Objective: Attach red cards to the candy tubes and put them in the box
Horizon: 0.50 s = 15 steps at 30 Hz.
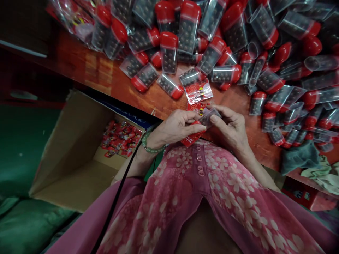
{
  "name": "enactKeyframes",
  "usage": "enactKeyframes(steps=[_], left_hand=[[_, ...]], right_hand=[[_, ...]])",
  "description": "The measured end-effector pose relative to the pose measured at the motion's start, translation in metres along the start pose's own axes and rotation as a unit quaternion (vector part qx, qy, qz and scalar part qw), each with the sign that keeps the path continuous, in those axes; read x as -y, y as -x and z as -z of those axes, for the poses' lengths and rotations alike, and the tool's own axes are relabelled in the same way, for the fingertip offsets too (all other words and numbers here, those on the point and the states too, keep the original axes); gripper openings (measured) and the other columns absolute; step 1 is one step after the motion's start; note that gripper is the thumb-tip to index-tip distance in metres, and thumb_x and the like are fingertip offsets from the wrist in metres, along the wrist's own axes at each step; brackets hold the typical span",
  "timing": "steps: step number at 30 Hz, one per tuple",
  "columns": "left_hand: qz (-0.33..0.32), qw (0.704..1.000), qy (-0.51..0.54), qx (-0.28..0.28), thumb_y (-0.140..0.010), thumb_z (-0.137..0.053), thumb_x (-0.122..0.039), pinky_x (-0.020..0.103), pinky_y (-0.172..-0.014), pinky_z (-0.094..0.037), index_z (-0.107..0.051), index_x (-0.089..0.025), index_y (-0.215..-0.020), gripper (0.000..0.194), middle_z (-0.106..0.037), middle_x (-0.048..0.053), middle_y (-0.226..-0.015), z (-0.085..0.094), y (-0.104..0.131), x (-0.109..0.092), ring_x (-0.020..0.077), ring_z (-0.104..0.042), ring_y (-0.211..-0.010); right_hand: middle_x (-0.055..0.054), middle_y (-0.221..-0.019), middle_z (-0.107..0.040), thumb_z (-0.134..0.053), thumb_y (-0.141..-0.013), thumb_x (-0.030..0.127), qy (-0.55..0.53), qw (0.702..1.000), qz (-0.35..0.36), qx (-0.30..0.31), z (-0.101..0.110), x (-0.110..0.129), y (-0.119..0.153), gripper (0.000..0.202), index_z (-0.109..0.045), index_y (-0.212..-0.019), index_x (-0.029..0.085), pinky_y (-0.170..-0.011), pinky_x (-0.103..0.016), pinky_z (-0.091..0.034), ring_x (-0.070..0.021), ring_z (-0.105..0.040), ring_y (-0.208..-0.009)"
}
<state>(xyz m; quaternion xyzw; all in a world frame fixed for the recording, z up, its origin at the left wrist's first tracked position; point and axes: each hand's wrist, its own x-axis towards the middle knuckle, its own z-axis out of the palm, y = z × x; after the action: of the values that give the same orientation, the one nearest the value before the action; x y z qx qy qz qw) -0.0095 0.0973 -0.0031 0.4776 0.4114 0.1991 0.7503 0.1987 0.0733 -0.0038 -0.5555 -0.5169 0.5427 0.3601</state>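
Observation:
At the table's front edge, my left hand (176, 127), with a green bead bracelet at the wrist, is closed with its thumb over a red printed card (191, 138). My right hand (231, 123) pinches a clear flattish plastic tube (209, 118) between thumb and fingers. The tube's left end meets my left fingertips; how far the card is inside it, I cannot tell. Just beyond my fingers lie red printed packets (200, 92) with a glossy clear cover. Nearby is a red-capped clear tube of dark beads (170, 85).
Many red-capped tubes of dark beads (189, 26) are heaped across the orange-red table (119, 83). An open cardboard box (79, 155) at lower left holds small red packets (123, 138). Grey-green cloth (300, 155) lies at the right edge, and a black cord (124, 176) runs past my left forearm.

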Motion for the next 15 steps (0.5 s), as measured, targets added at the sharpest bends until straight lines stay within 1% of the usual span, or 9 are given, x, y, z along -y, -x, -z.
enactKeyframes(steps=[2, 4, 7, 10, 12, 15], left_hand=[[-0.003, 1.000, 0.006, -0.014, -0.083, -0.074, -0.042, 0.022, -0.061, -0.042, -0.074, -0.012, -0.093, 0.031, -0.067, 0.000, -0.074, -0.003, 0.000, 0.002, 0.0093, -0.055, -0.064], [-0.010, 0.999, 0.022, -0.025, -0.083, -0.073, -0.041, 0.022, -0.061, -0.041, -0.074, -0.012, -0.092, 0.030, -0.065, -0.001, -0.073, -0.008, 0.000, 0.003, 0.0089, -0.054, -0.063], [-0.013, 0.998, 0.043, -0.036, -0.083, -0.072, -0.042, 0.022, -0.059, -0.038, -0.071, -0.013, -0.088, 0.029, -0.062, -0.001, -0.071, -0.017, -0.001, 0.002, 0.0085, -0.051, -0.062], [-0.013, 0.998, 0.052, -0.041, -0.083, -0.073, -0.042, 0.022, -0.058, -0.037, -0.069, -0.014, -0.083, 0.028, -0.061, -0.002, -0.068, -0.024, -0.004, 0.003, 0.0086, -0.051, -0.060], [-0.017, 0.997, 0.069, -0.028, -0.084, -0.073, -0.045, 0.022, -0.060, -0.041, -0.071, -0.014, -0.085, 0.032, -0.063, -0.001, -0.069, -0.026, -0.005, 0.004, 0.0097, -0.054, -0.062], [-0.034, 0.995, 0.087, -0.017, -0.083, -0.076, -0.055, 0.026, -0.073, -0.050, -0.075, -0.014, -0.098, 0.043, -0.074, 0.005, -0.088, -0.024, -0.003, 0.008, 0.0150, -0.066, -0.079]], right_hand=[[-0.002, -0.114, -0.081, -0.070, -0.095, 0.052, 0.014, 1.000, 0.017, 0.001, 0.000, 0.002, 0.002, 0.035, -0.079, -0.119, 0.028, -0.099, -0.039, -0.059, -0.0194, -0.075, -0.104], [-0.002, -0.112, -0.081, -0.068, -0.098, 0.049, 0.031, 0.999, 0.039, -0.015, 0.000, 0.004, 0.004, 0.033, -0.078, -0.122, 0.029, -0.095, -0.037, -0.060, -0.0184, -0.075, -0.101], [-0.001, -0.106, -0.081, -0.068, -0.098, 0.049, 0.056, 0.996, 0.056, -0.040, 0.002, 0.006, 0.006, 0.032, -0.078, -0.121, 0.029, -0.088, -0.035, -0.062, -0.0175, -0.075, -0.093], [-0.001, -0.103, -0.081, -0.071, -0.096, 0.048, 0.055, 0.996, 0.049, -0.045, 0.005, 0.005, 0.006, 0.029, -0.080, -0.116, 0.029, -0.086, -0.034, -0.062, -0.0171, -0.075, -0.091], [0.000, -0.099, -0.081, -0.074, -0.094, 0.046, 0.034, 0.997, 0.041, -0.047, 0.007, 0.004, 0.006, 0.027, -0.081, -0.114, 0.030, -0.083, -0.033, -0.062, -0.0156, -0.074, -0.084], [0.001, -0.093, -0.079, -0.076, -0.093, 0.045, 0.015, 0.997, 0.035, -0.065, 0.005, 0.003, 0.007, 0.026, -0.081, -0.113, 0.029, -0.074, -0.031, -0.062, -0.0131, -0.070, -0.071]])
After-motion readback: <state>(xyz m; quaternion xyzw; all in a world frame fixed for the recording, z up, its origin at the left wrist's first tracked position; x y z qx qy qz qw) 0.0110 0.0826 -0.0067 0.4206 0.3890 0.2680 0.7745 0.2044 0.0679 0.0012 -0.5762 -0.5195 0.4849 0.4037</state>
